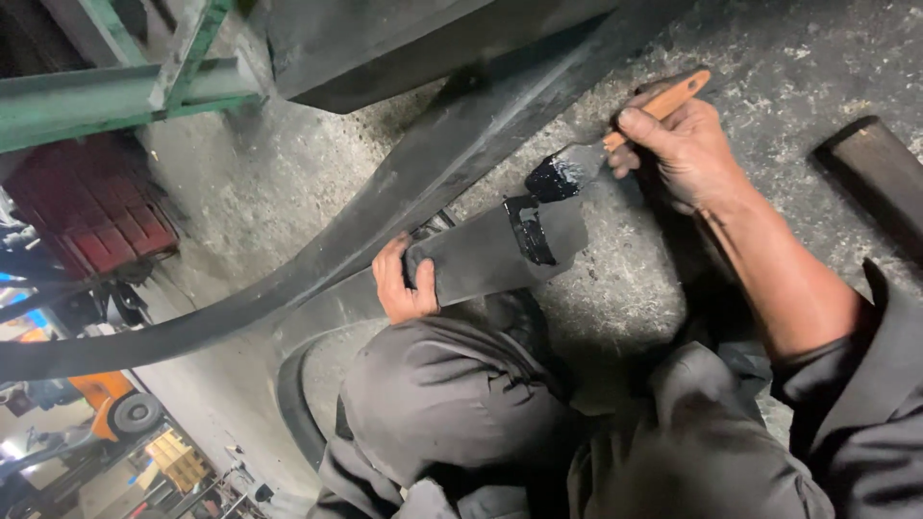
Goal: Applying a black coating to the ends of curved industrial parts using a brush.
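My left hand (399,285) grips the near end of a flat black rubber strip (486,255), holding it up over my knees. Glossy black paste is smeared across the strip's far end. My right hand (678,146) holds a paintbrush (615,139) by its orange wooden handle. The brush's bristles, loaded with black paste, hover just above the smeared end of the strip. A long wide black rubber belt (404,187) runs diagonally across the concrete floor behind the strip.
A green metal frame (115,91) stands at top left over a red crate (91,216). A dark block (385,43) sits at the top, a dark bar (880,173) lies at the right. An orange wheeled machine (111,399) is at lower left.
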